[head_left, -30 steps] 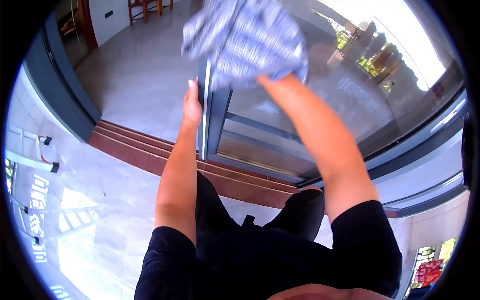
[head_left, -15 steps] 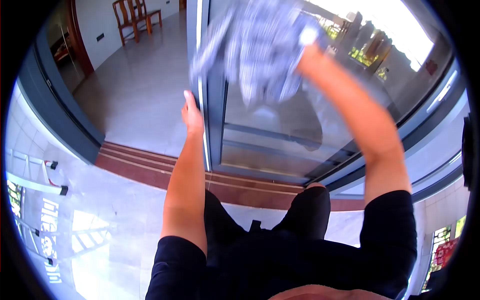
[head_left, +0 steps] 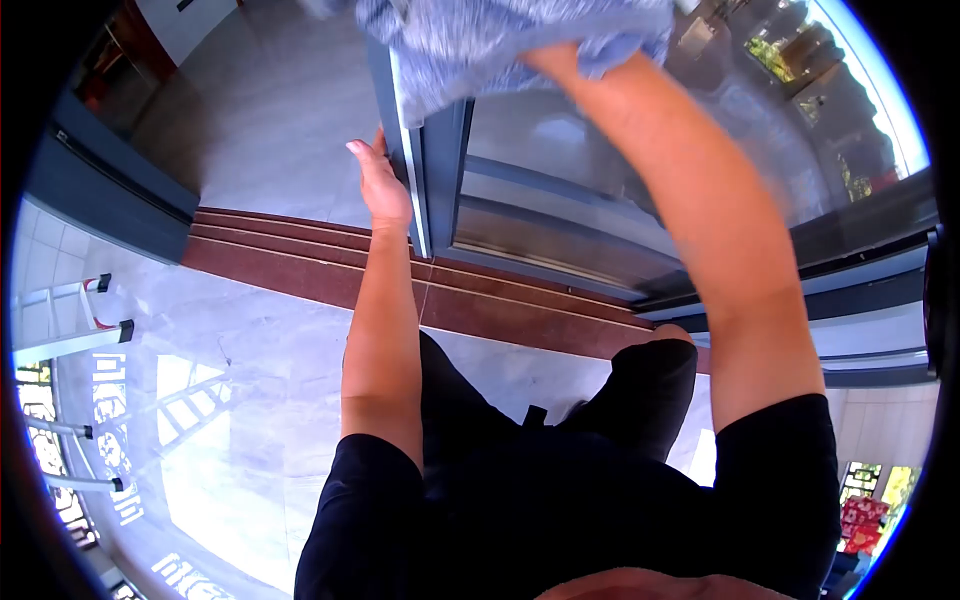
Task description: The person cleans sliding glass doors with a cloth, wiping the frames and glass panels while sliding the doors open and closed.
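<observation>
Against door edge (head_left: 418, 200), left hand (head_left: 382, 190), thumb spread; cloth (head_left: 490, 45) hides right hand.

At the top centre of the frame, a crumpled blue-and-white woven cloth (head_left: 470, 50) covers my right hand, with my bare right forearm (head_left: 700, 200) slanting up to it across a grey-framed glass door (head_left: 437, 185). Left of centre, my left hand (head_left: 382, 188) rests against the door's upright edge, thumb spread away, above a reddish-brown stepped threshold (head_left: 520, 312). A silver metal ladder (head_left: 60, 346) shows at the far left.
</observation>
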Motion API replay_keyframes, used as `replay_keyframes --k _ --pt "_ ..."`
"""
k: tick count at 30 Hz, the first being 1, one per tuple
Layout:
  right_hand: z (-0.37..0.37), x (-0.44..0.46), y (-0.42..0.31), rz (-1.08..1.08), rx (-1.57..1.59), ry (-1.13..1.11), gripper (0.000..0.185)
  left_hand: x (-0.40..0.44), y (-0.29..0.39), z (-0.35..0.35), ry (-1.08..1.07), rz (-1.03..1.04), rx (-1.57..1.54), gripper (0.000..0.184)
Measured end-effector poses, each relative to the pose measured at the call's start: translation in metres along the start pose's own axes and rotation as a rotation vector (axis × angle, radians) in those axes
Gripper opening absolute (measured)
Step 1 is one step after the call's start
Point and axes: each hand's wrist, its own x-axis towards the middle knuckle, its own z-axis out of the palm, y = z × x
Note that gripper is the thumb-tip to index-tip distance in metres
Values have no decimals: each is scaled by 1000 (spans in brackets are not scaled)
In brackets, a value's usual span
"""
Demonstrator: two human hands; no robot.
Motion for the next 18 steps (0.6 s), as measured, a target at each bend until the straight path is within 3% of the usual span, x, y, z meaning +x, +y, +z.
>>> replay_keyframes --k 3,5,7,8,9,10,11,12,14,18 --pt "36 -79 -62 -88 192 -199 46 2 -6 -7 -56 35 -108 99" --pt "50 -129 -102 -121 351 -344 47 7 -14 -11 94 -40 -393 95" --pt "57 -174 -141 -64 648 -499 48 11 -27 -17 90 -37 -316 88" --pt "57 -192 -156 71 965 -572 49 9 -13 -17 0 -186 -422 91" --pt "57 -207 -171 360 1528 -644 49 8 -7 -13 -10 -171 -440 95" --pt "53 -216 -183 825 2199 -650 50 7 -8 -9 -22 -161 -455 98" --pt "45 -222 -192 1096 2526 -628 50 6 -13 -13 -78 -69 -348 104" --pt "41 -226 -194 1278 2713 -600 51 8 -19 -16 -75 -51 -283 105" --pt "33 -230 -186 1440 2873 -570 52 14 -27 -18 -69 0 -160 107" --pt "26 -218 -147 1561 2916 -587 54 15 -21 -20 -118 16 -221 105"
